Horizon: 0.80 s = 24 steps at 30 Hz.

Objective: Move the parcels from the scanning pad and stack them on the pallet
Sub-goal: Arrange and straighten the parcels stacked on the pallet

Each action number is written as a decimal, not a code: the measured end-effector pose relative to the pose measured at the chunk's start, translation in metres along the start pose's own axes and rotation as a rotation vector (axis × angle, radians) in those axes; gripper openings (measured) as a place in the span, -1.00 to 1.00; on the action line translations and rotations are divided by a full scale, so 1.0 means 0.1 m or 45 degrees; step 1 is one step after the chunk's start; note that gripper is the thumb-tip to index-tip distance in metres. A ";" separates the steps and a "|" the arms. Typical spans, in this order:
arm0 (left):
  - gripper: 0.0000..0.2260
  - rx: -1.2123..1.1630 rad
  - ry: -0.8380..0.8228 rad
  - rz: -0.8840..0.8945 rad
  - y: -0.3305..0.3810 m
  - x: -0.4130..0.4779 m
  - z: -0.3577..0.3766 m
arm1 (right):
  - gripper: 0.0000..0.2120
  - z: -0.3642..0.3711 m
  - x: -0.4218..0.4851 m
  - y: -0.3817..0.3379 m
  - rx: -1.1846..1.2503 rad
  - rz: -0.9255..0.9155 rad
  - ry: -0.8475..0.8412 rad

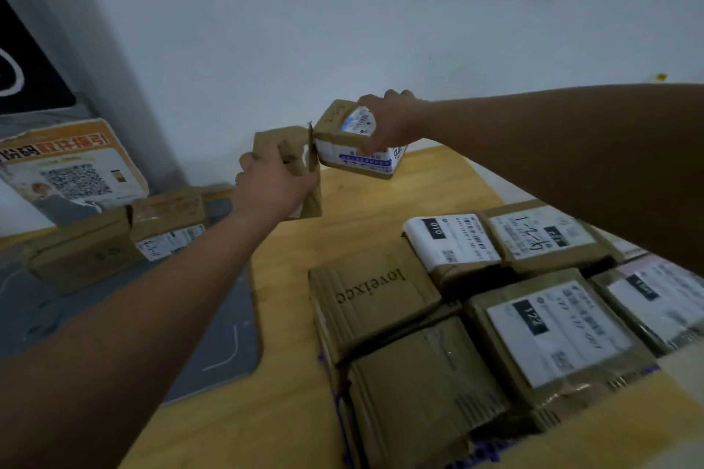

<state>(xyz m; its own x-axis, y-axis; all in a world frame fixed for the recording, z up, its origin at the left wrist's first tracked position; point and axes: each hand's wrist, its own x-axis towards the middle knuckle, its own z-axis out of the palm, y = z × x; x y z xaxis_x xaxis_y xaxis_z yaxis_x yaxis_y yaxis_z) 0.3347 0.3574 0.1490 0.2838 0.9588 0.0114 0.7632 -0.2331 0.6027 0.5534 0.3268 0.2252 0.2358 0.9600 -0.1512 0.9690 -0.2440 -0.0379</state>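
Observation:
My left hand (pixel 272 187) grips a plain brown cardboard parcel (pixel 301 152) held upright in the air. My right hand (pixel 388 122) grips a second small brown parcel (pixel 339 137) with a white and blue label, tilted, touching the first one's top corner. Both hang above the far end of the yellow wooden pallet (pixel 365 209). Several stacked parcels (pixel 476 316) cover the pallet's near right part. On the grey scanning pad (pixel 213 335) at the left lie two more parcels (pixel 167 225).
A white wall stands close behind the pallet. A bent orange and white poster board (pixel 72 167) with a QR code leans against the wall at the left, behind the pad. Bare yellow wood shows at the pallet's far and left side.

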 end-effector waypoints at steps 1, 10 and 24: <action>-0.31 0.012 0.019 0.021 0.12 -0.05 -0.02 | -0.18 -0.04 -0.09 0.10 0.022 0.003 0.027; -0.27 0.152 0.194 0.189 1.48 -0.55 0.08 | -0.15 -0.35 -0.94 1.26 0.191 0.063 0.227; -0.30 0.297 0.232 0.201 3.27 -1.63 1.24 | -0.24 0.14 -2.20 3.10 0.547 0.249 0.415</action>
<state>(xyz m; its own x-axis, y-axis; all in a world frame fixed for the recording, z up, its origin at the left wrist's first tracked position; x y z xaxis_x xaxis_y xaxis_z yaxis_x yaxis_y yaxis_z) 0.6098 0.1051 0.2454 0.3168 0.9161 0.2457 0.8363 -0.3920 0.3832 0.8008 0.0384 0.2330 0.4841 0.8676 0.1140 0.8045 -0.3900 -0.4479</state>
